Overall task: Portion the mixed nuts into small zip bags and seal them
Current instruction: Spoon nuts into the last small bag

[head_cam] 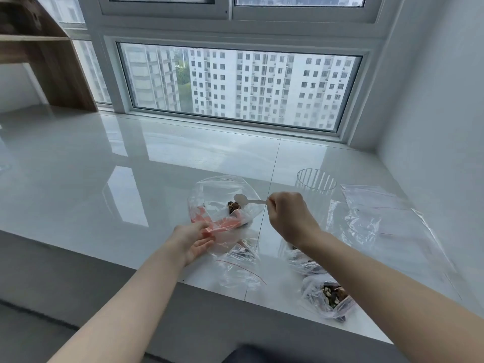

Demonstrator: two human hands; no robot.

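Note:
A large clear bag with red print stands open on the white sill, a small heap of mixed nuts inside. My left hand grips its near edge. My right hand is closed around the handle of a white plastic spoon, whose bowl is just above the nuts inside the bag. A small zip bag with a red line lies below the large bag. Two small bags holding nuts, one near the sill's front edge and another partly hidden by my right forearm.
A clear ribbed plastic cup stands behind my right hand. Several empty zip bags lie spread at the right. The glossy white sill runs to the window; its front edge drops to a grey floor.

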